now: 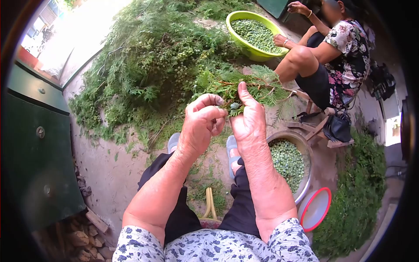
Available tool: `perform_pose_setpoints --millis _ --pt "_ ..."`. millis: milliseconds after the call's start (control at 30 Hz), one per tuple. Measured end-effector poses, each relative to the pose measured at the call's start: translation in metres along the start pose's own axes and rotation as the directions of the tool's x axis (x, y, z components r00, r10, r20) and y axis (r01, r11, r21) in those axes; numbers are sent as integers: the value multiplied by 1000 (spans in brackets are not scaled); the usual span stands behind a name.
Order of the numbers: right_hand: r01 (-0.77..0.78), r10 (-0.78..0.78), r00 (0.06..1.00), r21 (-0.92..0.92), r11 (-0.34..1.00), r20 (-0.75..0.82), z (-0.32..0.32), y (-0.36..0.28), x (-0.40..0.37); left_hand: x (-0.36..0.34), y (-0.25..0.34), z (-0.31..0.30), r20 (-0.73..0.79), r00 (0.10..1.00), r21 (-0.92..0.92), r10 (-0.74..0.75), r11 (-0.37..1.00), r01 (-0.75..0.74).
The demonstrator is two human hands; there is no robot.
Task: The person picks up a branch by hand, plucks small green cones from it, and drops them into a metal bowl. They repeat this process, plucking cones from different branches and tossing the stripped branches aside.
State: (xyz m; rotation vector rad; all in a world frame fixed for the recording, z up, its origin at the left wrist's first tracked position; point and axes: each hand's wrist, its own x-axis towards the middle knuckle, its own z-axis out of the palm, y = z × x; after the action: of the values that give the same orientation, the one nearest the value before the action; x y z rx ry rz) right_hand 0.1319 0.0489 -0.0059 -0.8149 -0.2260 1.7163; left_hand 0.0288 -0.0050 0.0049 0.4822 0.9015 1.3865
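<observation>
A leafy conifer branch (257, 85) is gripped in my right hand (249, 115), the thumb lying along its top. Its feathery sprays reach out to the right, and a blue-green seed cone (235, 105) shows on it between my two hands. My left hand (204, 117) is closed in a pinch against the near side of the sprig; what its fingertips hold is hidden. Beside my right forearm a metal basin (310, 159) holds many round green cones (288, 166).
A large heap of cut branches (144, 74) lies ahead. Another person (345, 56) sits at the right, a hand at a yellow-green basin (235, 41) of cones. A red-rimmed container (315, 212), stripped greenery (358, 196), a green cabinet (39, 153) and firewood (83, 238) stand around.
</observation>
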Motion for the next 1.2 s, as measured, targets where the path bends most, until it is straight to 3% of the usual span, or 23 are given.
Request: perform_pose_setpoints --millis 133,233,300,333,367,400,467,633,667,733,800,867,967,1200 --pt "61 -61 998 -39 997 22 -2 2 -2 0 -4 -1 -20 1000 88 -13 996 15" --pt "31 -28 998 -68 997 51 1 -3 -10 -1 -7 -1 -102 994 -36 -44 999 40" --pt "35 -31 999 -91 995 43 2 -12 -12 -1 -8 -5 15 998 -249 -65 966 67" --pt "38 -34 999 -115 993 35 3 -14 -11 -1 -8 -5 15 998 -249 -64 966 66" --pt "305 -308 951 -132 943 -3 2 -10 -1 -2 -8 -4 13 999 -284 -42 958 44" --pt "305 -308 951 -132 943 -1 2 -10 0 -2 -8 -4 12 1000 -318 -20 948 22" --pt "485 -496 865 -364 795 71 1 -13 2 0 -5 -6 39 999 -318 -9 948 21" --pt "436 -328 900 -562 703 287 4 -11 -7 3 -1 -13 52 998 -232 -19 972 31" --pt "436 -328 900 -561 703 288 6 -13 -9 2 0 -12 37 999 -143 22 990 -16" --pt "308 -118 929 -556 772 351 8 -15 -13 1 1 -12 25 998 -51 64 997 -63" --pt "300 -95 929 -577 760 357 4 -15 -9 2 1 -12 6 987 74 158 985 -158" --pt "277 13 917 -662 697 398 2 -17 -7 1 4 -14 49 985 108 165 979 -170" --pt "231 98 905 -670 706 414 4 -18 -7 -1 11 -14 116 981 180 156 968 -175" --pt "246 87 911 -699 672 403 4 -12 -6 -2 13 -18 146 980 213 138 963 -168"
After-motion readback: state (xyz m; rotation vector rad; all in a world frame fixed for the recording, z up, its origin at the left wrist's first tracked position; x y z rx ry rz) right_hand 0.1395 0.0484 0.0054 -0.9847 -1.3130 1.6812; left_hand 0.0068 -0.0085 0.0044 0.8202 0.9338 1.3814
